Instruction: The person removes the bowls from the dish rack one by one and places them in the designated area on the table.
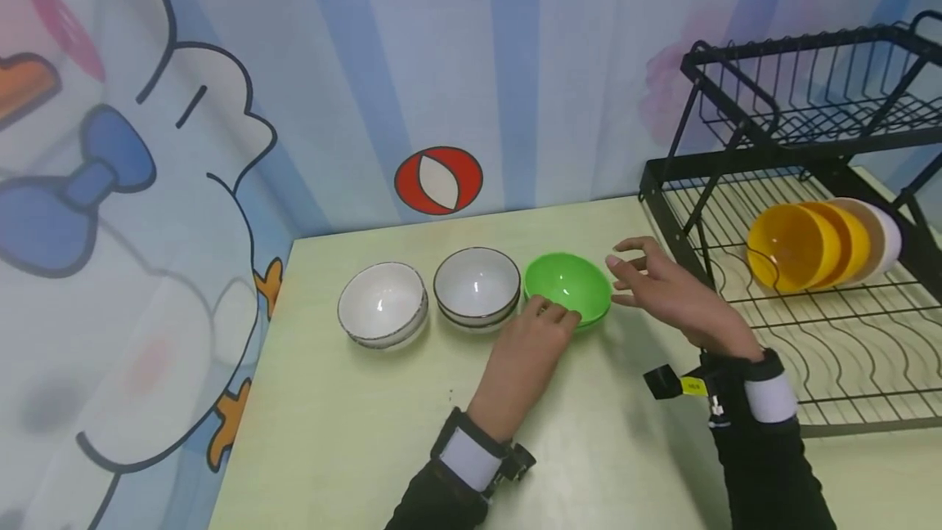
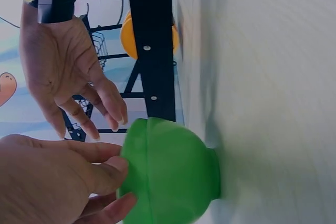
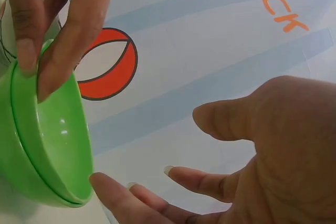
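Two nested green bowls [image 1: 568,289] stand on the table, the upper one's rim slightly raised over the lower one in the right wrist view. My left hand [image 1: 524,366] pinches the near-left rim, with fingertips [image 3: 50,80] over the inside of the upper bowl and the thumb outside. On the other side, my right hand [image 1: 680,301] hovers just right of the bowls, fingers spread and loosely bent, nothing in it. One fingertip lies close to the rim in the right wrist view. Left of the green bowls are stacked white bowls with dark rims [image 1: 477,289].
Another stack of white bowls [image 1: 383,305] sits farther left. At the right stands a black two-tier dish rack [image 1: 736,154], its lower tier holding yellow bowls [image 1: 795,248] and a pale pink bowl [image 1: 876,240] on edge. A printed cloth backdrop [image 1: 567,88] borders the table.
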The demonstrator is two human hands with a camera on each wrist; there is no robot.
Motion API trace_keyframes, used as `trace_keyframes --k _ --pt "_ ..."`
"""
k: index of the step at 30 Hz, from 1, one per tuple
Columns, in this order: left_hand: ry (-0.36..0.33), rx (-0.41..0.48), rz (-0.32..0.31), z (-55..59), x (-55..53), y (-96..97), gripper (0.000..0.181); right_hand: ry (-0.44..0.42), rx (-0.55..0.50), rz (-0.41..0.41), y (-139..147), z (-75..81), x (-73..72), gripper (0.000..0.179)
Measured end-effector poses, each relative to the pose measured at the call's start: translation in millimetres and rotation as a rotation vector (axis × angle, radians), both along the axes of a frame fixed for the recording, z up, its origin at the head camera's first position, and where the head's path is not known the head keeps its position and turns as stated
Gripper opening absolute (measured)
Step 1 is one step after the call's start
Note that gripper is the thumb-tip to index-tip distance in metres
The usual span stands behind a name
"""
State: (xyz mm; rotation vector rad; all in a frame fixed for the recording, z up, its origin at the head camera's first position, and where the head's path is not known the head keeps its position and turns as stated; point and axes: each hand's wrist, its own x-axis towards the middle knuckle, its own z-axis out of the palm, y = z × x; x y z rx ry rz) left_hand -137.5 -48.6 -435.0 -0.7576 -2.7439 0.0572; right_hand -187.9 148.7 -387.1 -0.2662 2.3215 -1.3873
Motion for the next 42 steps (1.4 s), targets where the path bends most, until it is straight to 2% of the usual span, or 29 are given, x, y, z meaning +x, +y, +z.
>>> trace_keyframes --k 6,12,17,26,29,36,42 --pt "0.022 0.039 -0.005 1.8 0.0 -1.2 0.033 0.04 0.03 -0.004 -1.8 3.3 0.5 0.07" --pt "0.045 0.007 0.003 1.5 -0.8 -1.9 0.031 0.064 0.061 0.007 -2.2 5.0 0.5 0.069" --pt "0.006 -0.005 0.02 0.5 -2.8 -2.1 0.031 0.075 0.082 0.01 -2.6 6.6 -0.1 0.069" --pt "-0.035 0.045 0.017 -2.1 -4.3 -3.7 0.03 0.079 0.076 0.014 -3.4 7.1 1.1 0.067" --pt "-0.015 0.06 0.013 -2.3 -3.8 -4.2 0.03 0.093 0.094 0.017 -4.4 6.5 1.9 0.064" --pt "0.09 0.067 -0.001 -0.1 -4.5 -4.1 0.022 0.14 0.142 0.031 -5.1 4.2 1.9 0.06" --pt "0.116 0.051 0.037 3.7 -2.5 -5.3 0.025 0.159 0.159 0.019 -4.8 2.9 1.0 0.059"
